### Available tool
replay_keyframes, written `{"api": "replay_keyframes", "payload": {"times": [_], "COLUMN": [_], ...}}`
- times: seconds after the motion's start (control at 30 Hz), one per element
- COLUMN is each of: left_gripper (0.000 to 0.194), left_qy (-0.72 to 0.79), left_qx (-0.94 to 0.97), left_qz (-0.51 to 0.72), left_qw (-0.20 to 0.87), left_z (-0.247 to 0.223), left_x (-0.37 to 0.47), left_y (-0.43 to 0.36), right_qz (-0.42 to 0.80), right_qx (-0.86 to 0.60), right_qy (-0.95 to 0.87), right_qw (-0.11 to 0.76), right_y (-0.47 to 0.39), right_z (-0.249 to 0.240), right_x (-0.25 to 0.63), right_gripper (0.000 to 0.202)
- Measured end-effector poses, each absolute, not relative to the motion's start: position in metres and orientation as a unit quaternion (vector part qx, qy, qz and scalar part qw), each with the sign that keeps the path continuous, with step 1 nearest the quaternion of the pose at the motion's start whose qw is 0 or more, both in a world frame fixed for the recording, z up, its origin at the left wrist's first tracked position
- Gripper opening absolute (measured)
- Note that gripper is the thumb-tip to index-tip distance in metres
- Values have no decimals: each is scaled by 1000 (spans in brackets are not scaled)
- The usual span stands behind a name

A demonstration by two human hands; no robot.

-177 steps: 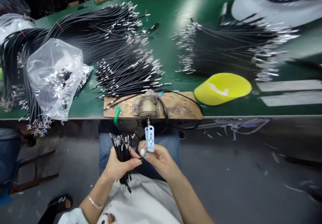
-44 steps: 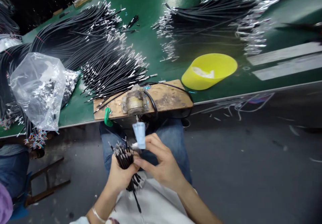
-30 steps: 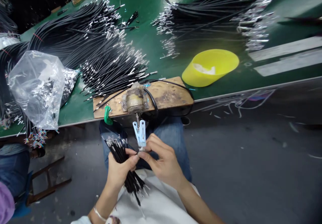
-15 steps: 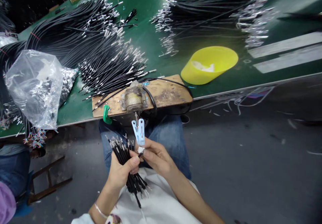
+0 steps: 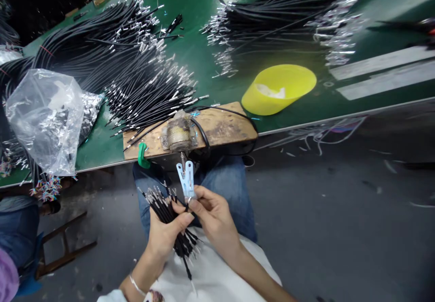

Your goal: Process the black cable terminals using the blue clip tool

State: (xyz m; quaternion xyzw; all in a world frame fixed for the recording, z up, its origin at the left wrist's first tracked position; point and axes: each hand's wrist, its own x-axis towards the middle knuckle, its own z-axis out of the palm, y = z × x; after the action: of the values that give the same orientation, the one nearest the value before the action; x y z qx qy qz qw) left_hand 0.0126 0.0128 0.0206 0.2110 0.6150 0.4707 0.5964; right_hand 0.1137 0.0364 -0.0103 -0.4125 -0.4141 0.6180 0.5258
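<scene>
My left hand (image 5: pixel 163 234) is wrapped around a bundle of short black cables (image 5: pixel 165 210) with stripped, silvery ends, held above my lap. One black cable is singled out between my left thumb and index finger. My right hand (image 5: pixel 215 216) pinches the tip of that cable; the fingertips partly hide it. Just above sits a light blue clothespin (image 5: pixel 186 182), its lower end close to or touching the right fingers. The clothespin is fixed on the shaft of a small motor (image 5: pixel 179 134), mounted on a wooden board (image 5: pixel 224 127) at the table's edge.
Large piles of black cables (image 5: pixel 149 84) lie on the green table, with another bundle (image 5: pixel 278 14) at the back right. A yellow container (image 5: pixel 278 89) stands by the board. A clear plastic bag (image 5: pixel 44 121) lies left, beyond a green clamp (image 5: pixel 143 155). A wooden stool (image 5: pixel 66 256) stands lower left.
My right fingers have closed over the cable's tip, and the white bit seen there earlier is mostly covered. The tip sits slightly nearer the clothespin. The whole view has shifted slightly.
</scene>
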Motion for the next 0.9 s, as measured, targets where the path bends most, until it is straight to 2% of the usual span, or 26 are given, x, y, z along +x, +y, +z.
{"api": "replay_keyframes", "payload": {"times": [0.07, 0.13, 0.2, 0.27, 0.37, 0.43, 0.5, 0.57, 0.63, 0.7, 0.9], "left_gripper": [29, 28, 29, 28, 24, 19, 13, 8, 6, 7, 9], "left_qy": [623, 629, 637, 648, 655, 648, 648, 659, 672, 676, 672], "left_qx": [239, 269, 282, 293, 326, 345, 351, 349, 345, 346, 377], "left_qz": [465, 440, 413, 396, 396, 429, 468, 485, 490, 495, 495], "left_qw": [581, 582, 587, 581, 554, 525, 488, 457, 435, 422, 402], "left_z": [22, 24, 24, 23, 18, 15, 15, 16, 17, 18, 20], "left_x": [13, 11, 9, 8, 8, 9, 10, 10, 9, 8, 10], "left_y": [14, 16, 16, 16, 15, 15, 15, 14, 13, 12, 12], "right_qz": [463, 283, 202, 275, 549, 699, 757, 704, 582, 483, 406], "right_qx": [-441, -442, -418, -399, -346, -299, -293, -355, -428, -453, -443], "right_qy": [-489, -571, -621, -617, -521, -445, -410, -425, -465, -514, -592], "right_qw": [593, 631, 632, 620, 555, 473, 417, 445, 512, 545, 537], "right_y": [34, 34, 37, 42, 49, 53, 56, 59, 59, 58, 53], "right_z": [-11, -12, -13, -14, -15, -15, -14, -11, -6, -1, 13], "right_x": [109, 108, 111, 115, 123, 127, 131, 134, 136, 136, 131], "right_gripper": [13, 20, 27, 23, 11, 20, 27, 23, 14, 12, 15]}}
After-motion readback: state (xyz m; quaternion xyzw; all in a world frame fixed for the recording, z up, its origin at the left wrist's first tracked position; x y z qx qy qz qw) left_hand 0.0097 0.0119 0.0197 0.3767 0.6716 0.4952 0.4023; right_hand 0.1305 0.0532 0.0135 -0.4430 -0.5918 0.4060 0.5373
